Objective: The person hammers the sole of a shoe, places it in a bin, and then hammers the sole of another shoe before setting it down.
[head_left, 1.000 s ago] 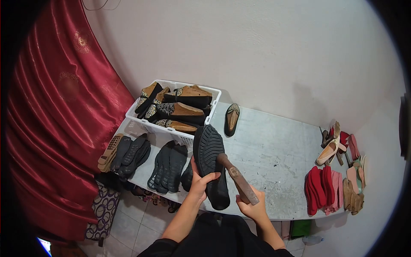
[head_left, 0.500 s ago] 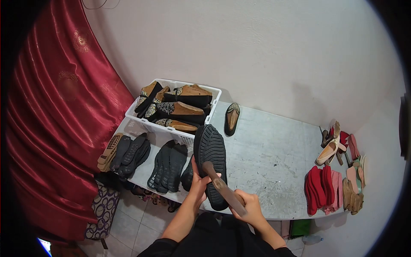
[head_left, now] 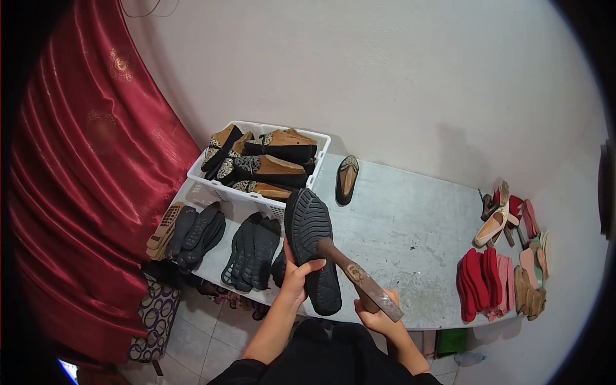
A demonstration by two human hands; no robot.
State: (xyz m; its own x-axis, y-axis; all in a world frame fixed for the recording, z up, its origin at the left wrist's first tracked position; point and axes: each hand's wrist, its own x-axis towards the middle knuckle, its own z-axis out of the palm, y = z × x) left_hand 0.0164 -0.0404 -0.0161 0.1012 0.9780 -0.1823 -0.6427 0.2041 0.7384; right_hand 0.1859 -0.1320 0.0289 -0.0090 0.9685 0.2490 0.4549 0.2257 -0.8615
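Observation:
My left hand [head_left: 298, 280] is closed around the side of a shoe [head_left: 307, 221], whose ribbed black sole faces up toward me. In my right hand [head_left: 384, 317] is a hammer [head_left: 360, 280] with a long, worn metal head. The round end of that head lies over the middle of the sole; whether it touches cannot be made out. The hammer's handle is mostly hidden behind its head and my fingers. Just left of the shoe, a row of black soles [head_left: 251, 250] rests on the table.
A white basket [head_left: 328, 149] holds several black shoes on wooden lasts. One more shoe [head_left: 347, 179] stands on the table [head_left: 410, 212] beside it. Red insoles [head_left: 478, 282] and pink ones [head_left: 504, 282] lie at the right. A red curtain [head_left: 83, 179] hangs at the left.
The hammer has shifted right and its rear end has swung further right with my right hand. My left hand and the shoe have moved slightly left.

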